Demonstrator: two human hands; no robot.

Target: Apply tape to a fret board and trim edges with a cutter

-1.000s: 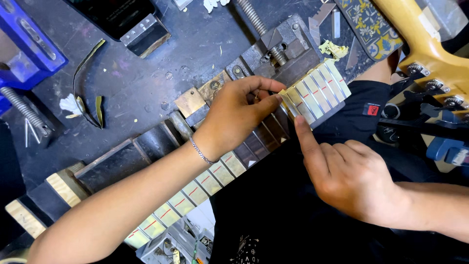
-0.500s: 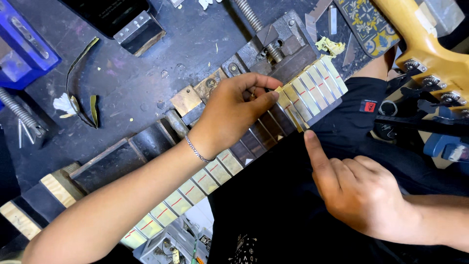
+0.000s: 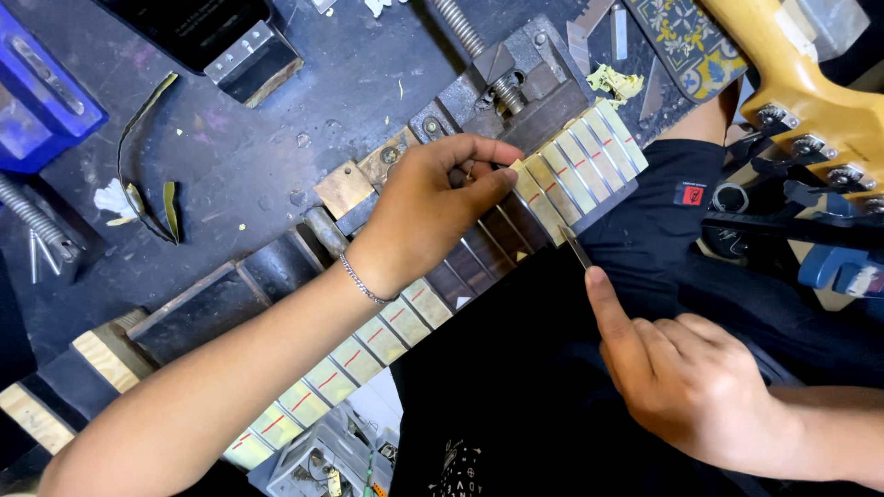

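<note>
Palm-down, left hand [image 3: 433,207] pinching taped fretboard [image 3: 387,327], right hand [image 3: 686,382] forefinger extended

The fretboard [image 3: 479,267] is dark brown, its masking tape strips [image 3: 589,156] pale yellow with red marks. The headstock [image 3: 810,92] is amber-yellow. A blue block [image 3: 41,101] sits at the grey workbench [image 3: 258,156]'s left edge.

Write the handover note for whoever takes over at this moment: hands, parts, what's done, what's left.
Left hand: fingertips pinching tape on the dark wooden guitar neck lying across the grey metal vise.
Right hand: index finger on a thin metal blade at the neck's edge.
Done: frets in the middle bared of tape.
Left: pale masking tape strips with red marks on both ends.
</note>
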